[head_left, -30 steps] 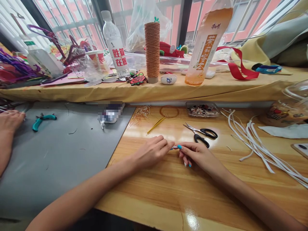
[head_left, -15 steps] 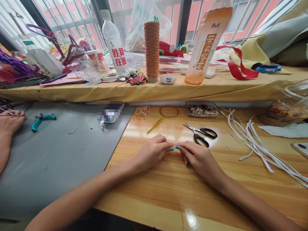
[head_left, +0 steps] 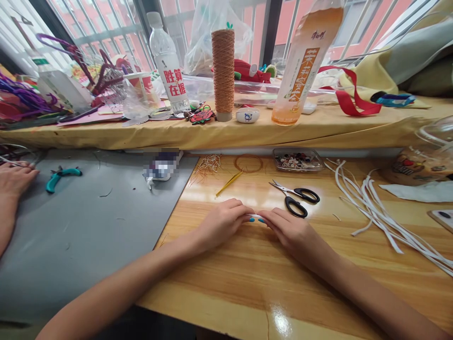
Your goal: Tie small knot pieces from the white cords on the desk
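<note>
Between the fingertips [head_left: 252, 218] of both hands lies a small white strip [head_left: 255, 216], pinched from the two sides; only a short piece of it shows, because the fingers cover the rest. The left hand [head_left: 222, 223] holds the strip's left end with fingers closed narrow around it, and the right hand [head_left: 290, 230] holds the right end in the same way, so the two hands almost touch above the wooden counter [head_left: 318, 264]. Both hands rest low on the counter, with the forearms coming in from the bottom edge. Just behind the right hand lie black-handled scissors [head_left: 297, 198], near but not touching. Behind the left hand lies a yellow tweezers [head_left: 229, 184], and further back a ring of copper wire [head_left: 248, 164] and a small clear tray of beads [head_left: 297, 161]. To the right, well apart from the hands, many white strips [head_left: 382, 217] spread over the counter. On the left a grey mat [head_left: 88, 226] covers the counter, with teal pliers [head_left: 61, 177] on it, and another person's hand [head_left: 14, 179] rests at its far left edge. On the yellow shelf [head_left: 226, 134] behind stand a thread spool [head_left: 223, 73], a water bottle [head_left: 168, 66] and an orange drink bottle [head_left: 306, 66].
</note>
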### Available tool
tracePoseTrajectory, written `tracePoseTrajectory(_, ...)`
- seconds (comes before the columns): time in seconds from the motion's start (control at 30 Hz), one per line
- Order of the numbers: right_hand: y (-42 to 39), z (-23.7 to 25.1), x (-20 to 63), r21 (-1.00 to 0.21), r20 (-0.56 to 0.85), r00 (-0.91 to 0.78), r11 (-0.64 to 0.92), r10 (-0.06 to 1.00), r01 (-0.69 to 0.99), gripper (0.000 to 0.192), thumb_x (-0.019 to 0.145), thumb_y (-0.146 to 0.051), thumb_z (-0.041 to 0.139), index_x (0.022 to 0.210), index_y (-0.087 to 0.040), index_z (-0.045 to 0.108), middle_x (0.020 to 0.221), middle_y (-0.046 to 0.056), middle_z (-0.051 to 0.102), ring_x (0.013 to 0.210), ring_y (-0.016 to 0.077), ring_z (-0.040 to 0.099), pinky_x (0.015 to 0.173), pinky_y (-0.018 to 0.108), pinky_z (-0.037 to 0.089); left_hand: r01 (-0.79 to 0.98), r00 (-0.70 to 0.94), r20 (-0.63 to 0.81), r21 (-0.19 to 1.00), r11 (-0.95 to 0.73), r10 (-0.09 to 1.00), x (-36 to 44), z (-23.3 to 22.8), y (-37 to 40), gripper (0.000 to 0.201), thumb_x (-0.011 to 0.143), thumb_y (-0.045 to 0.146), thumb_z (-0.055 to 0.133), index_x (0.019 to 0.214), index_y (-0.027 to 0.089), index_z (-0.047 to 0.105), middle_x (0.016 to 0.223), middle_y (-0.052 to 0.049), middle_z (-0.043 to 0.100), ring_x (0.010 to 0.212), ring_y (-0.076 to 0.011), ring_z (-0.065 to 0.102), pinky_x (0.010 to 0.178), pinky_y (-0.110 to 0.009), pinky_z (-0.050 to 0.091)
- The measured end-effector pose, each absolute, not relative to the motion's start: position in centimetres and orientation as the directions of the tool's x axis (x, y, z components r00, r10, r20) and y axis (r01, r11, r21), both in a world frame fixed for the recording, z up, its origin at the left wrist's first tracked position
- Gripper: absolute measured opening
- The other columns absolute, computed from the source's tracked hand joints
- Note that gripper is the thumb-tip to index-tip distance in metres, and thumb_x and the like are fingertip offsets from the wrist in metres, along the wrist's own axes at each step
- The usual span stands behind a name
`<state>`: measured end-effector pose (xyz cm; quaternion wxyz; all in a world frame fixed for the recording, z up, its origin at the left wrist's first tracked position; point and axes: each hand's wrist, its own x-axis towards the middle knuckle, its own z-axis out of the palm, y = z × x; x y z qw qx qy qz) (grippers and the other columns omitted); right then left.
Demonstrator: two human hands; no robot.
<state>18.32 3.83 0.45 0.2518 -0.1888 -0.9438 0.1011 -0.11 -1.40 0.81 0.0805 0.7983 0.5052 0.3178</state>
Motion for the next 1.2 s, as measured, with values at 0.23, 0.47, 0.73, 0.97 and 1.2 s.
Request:
tracePoseTrajectory(0.23, 3.8, 0.8, 18.6, -0.076, 0.413, -0.861, 0.953, 0.297, 0.293, 0.03, 0.087, -0.013, 0.028, 0.103, -0.011, 0.053, 0.087, 0.012, 0.062, 0.081, 0.0183, 0.059, 0.067, 0.028, 0.047, 0.815, 0.423, 0.4, 0.224, -0.535, 0.813, -0.3, 1.0, -1.7, 0.025, 0.087, 0.021, 0.034, 0.085, 0.013, 0.058, 0.071, -0.006, 0.062, 0.064, -0.0129, 0.053, 0.061, -0.026, 0.04)
tracePoseTrajectory(0.47, 3.1, 1.3, 18.1, -0.036, 0.438, -0.865, 0.966, 0.246, 0.256, 0.031, 0.087, -0.014, 0.028, 0.089, -0.012, 0.058, 0.075, 0.01, 0.062, 0.07, 0.0165, 0.06, 0.063, 0.026, 0.048, 0.754, 0.487, 0.395, 0.26, -0.603, 0.779, 0.1, 0.9, -1.6, 0.028, 0.086, 0.024, 0.035, 0.078, 0.014, 0.06, 0.068, -0.006, 0.059, 0.066, -0.0134, 0.049, 0.061, -0.026, 0.039)
tracePoseTrajectory(0.73, 3.3, 1.1, 18.3, 0.046, 0.39, -0.9, 0.972, 0.196, 0.232, 0.028, 0.086, -0.012, 0.03, 0.086, -0.011, 0.058, 0.069, 0.007, 0.059, 0.064, 0.0151, 0.057, 0.056, 0.025, 0.044, 0.745, 0.447, 0.303, 0.395, -0.538, 0.842, 0.1, 1.1, -1.7, 0.025, 0.085, 0.019, 0.037, 0.078, 0.014, 0.06, 0.068, -0.005, 0.059, 0.064, -0.0129, 0.049, 0.058, -0.023, 0.039)
tracePoseTrajectory(0.97, 3.2, 0.7, 18.1, -0.452, 0.466, -0.747, 0.853, 0.474, 0.26, 0.023, 0.084, -0.013, 0.033, 0.095, -0.014, 0.053, 0.083, 0.008, 0.062, 0.073, 0.0148, 0.058, 0.065, 0.027, 0.046, 0.786, 0.359, 0.353, 0.385, -0.484, 0.864, 0.1, 1.2, -1.8, 0.027, 0.086, 0.024, 0.037, 0.082, 0.013, 0.061, 0.073, -0.007, 0.06, 0.069, -0.0143, 0.051, 0.063, -0.027, 0.041)
tracePoseTrajectory(1.2, 3.5, 1.7, 17.6, -0.988, 0.073, -0.62, 0.139, 0.781, 0.06, 0.017, 0.082, -0.029, 0.043, 0.092, -0.017, 0.051, 0.069, 0.002, 0.06, 0.058, 0.0111, 0.058, 0.048, 0.021, 0.043, 0.69, 0.21, 0.244, 0.649, -0.32, 0.947, 0.0, 1.8, -1.6, 0.023, 0.082, 0.013, 0.039, 0.092, 0.016, 0.06, 0.079, -0.004, 0.062, 0.074, -0.0126, 0.056, 0.068, -0.026, 0.044)
